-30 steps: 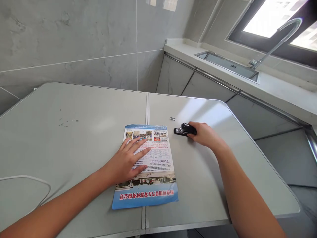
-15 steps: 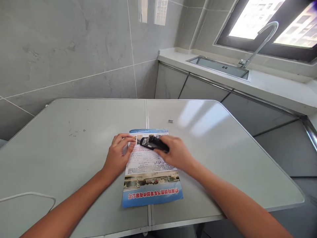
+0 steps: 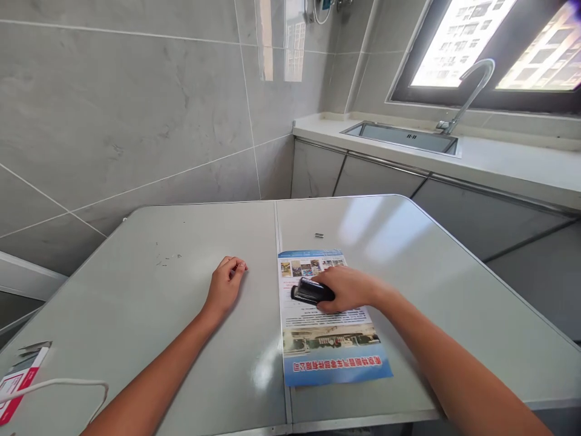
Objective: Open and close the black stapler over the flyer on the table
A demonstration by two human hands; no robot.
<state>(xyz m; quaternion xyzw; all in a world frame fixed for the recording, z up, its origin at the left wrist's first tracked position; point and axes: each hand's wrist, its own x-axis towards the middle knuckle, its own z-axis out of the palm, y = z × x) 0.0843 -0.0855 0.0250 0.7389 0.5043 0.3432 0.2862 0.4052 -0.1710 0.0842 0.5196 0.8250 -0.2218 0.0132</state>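
A black stapler (image 3: 313, 292) is gripped by my right hand (image 3: 347, 287), which is closed round its rear end. The stapler is over a printed leaflet (image 3: 336, 363) with blue ends and small photos, lying on the table with its large lettering upside down to me. To the left of the leaflet, my left hand (image 3: 226, 284) rests near the table's middle, its fingers curled and the tips pinched together. Whatever may be between those fingertips is too small to tell. Beyond the leaflet lie short strips of staples (image 3: 319, 235).
The pale folding table (image 3: 227, 375) has a centre seam. Several tiny metal bits (image 3: 170, 258) are scattered at its left. A white cable (image 3: 68, 381) crosses a red-and-white packet (image 3: 20, 384) at the near left. Behind are a tiled wall and a counter with a sink (image 3: 403, 136).
My left hand has come off the leaflet and closed its fingertips. The stapler, still in my right hand, has shifted right with the leaflet. The camera view has tilted up and left.
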